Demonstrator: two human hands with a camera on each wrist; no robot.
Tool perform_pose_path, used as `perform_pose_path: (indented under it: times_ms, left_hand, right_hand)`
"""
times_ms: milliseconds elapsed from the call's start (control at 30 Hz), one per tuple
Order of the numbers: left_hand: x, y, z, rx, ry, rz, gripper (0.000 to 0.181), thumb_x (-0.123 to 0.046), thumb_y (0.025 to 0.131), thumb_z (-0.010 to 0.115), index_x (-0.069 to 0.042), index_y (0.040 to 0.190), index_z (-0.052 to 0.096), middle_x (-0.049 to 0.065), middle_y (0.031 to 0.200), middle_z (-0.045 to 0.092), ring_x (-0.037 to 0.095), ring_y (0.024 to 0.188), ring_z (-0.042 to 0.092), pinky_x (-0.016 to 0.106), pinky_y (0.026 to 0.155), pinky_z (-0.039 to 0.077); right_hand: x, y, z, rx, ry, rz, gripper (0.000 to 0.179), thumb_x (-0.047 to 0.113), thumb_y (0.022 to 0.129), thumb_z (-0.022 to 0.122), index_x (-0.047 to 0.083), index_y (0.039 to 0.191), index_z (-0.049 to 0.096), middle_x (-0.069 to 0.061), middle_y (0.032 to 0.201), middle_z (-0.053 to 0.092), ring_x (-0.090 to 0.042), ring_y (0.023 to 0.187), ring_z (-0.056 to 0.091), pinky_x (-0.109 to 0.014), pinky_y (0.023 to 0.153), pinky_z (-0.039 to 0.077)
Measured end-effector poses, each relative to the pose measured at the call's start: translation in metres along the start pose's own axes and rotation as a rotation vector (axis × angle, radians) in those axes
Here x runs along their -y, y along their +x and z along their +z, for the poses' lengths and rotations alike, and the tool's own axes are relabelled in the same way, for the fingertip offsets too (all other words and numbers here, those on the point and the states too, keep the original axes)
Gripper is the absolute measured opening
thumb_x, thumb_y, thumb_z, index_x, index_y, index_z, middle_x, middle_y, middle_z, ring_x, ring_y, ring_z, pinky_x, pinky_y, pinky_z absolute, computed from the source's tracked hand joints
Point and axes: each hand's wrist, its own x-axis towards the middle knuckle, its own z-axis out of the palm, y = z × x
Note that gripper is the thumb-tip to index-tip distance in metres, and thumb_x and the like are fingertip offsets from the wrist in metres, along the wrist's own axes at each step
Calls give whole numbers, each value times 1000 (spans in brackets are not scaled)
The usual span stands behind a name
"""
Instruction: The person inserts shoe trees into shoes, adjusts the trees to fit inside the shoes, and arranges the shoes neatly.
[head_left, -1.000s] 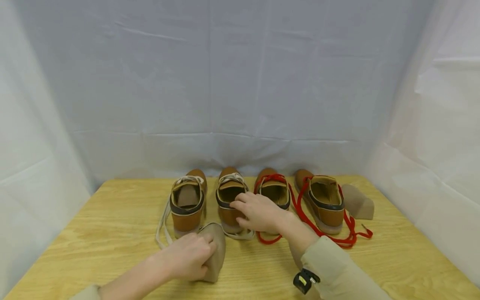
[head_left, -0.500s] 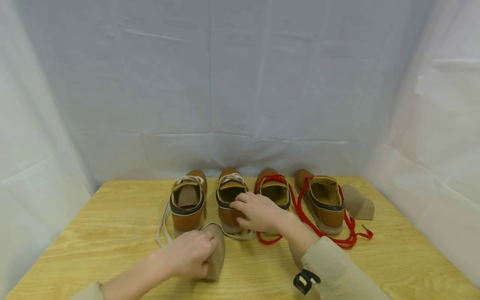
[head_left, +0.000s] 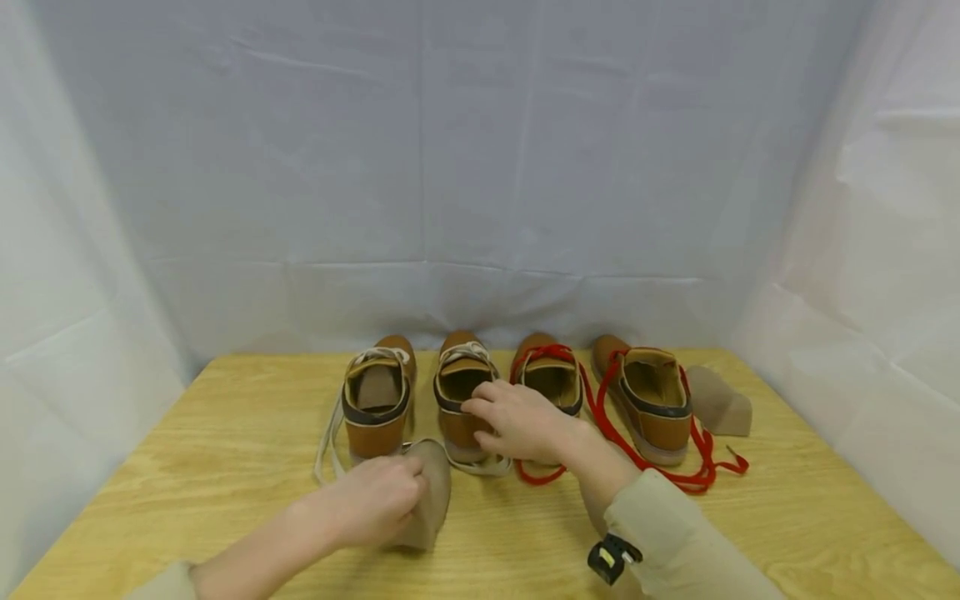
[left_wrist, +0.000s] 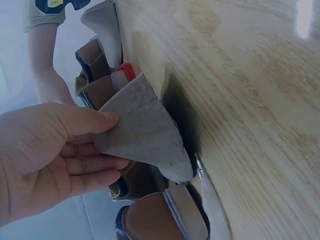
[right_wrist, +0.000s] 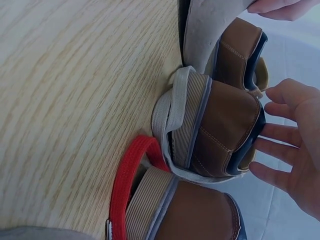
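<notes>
My left hand [head_left: 371,500] pinches a grey-brown moulded shoe insert [head_left: 433,500] between thumb and fingers. In the left wrist view the insert [left_wrist: 142,130] is held tilted, its rounded end low near the table and a shadow beside it. My right hand [head_left: 517,423] is at the heel of the second brown shoe [head_left: 457,429] from the left. Its fingers are loosely extended; in the right wrist view the fingertips [right_wrist: 260,142] are right at that shoe's dark collar. Another insert [head_left: 378,390] sits inside the leftmost shoe [head_left: 375,437], just beyond my left hand.
Two more brown shoes, the third [head_left: 528,343] and the fourth [head_left: 663,429], have long red laces [head_left: 701,479] trailing on the wooden table [head_left: 225,475]. White laces [head_left: 491,465] loop around the left pair. An insert [head_left: 723,406] lies far right; another [head_left: 592,504] is partly behind my right forearm.
My left hand has shifted slightly up and leftward with the insert, whose near end has moved a little away from me. The right hand stays at the second shoe's heel.
</notes>
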Motion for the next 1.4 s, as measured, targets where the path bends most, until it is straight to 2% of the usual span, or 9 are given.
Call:
perform_pose_path:
  times_ms: [233, 533, 800, 1167, 1400]
  left_hand:
    - [-1, 1, -13, 96, -32, -52, 15, -8, 70, 73, -9, 73, 58, -4, 71, 42, 12, 60, 50, 25, 54, 44]
    - [3, 2, -30, 105, -95, -57, 17, -8, 72, 75, -7, 79, 60, -3, 73, 48, 11, 62, 52, 23, 55, 44]
    - [7, 4, -45, 109, -153, -73, 17, -7, 75, 74, -7, 83, 59, -3, 76, 49, 9, 66, 51, 22, 56, 44]
    - [18, 5, -71, 3, -128, -97, 22, -6, 76, 73, -1, 94, 62, 0, 80, 53, 12, 69, 54, 25, 59, 47]
    - [28, 9, -86, -10, -142, -116, 27, -5, 77, 72, 3, 101, 63, 5, 88, 58, 17, 78, 58, 28, 66, 50]
  right_hand:
    - [-1, -1, -1, 8, 8, 7, 37, 29, 90, 58, 13, 123, 59, -4, 117, 54, -19, 105, 52, -33, 82, 46]
    - [-1, -4, -3, 35, 39, 35, 37, 29, 91, 57, 12, 124, 58, -5, 120, 53, -19, 107, 52, -34, 87, 45]
    - [-3, -6, -4, 24, 48, 33, 37, 28, 91, 58, 12, 124, 58, -5, 119, 53, -19, 106, 52, -33, 87, 45]
    - [-2, -8, -4, 88, 49, 79, 41, 31, 92, 55, 13, 130, 53, -5, 123, 50, -18, 110, 50, -32, 87, 45]
    - [-4, -9, -5, 102, 79, 98, 44, 32, 93, 55, 12, 132, 50, -4, 127, 50, -19, 115, 48, -33, 92, 43]
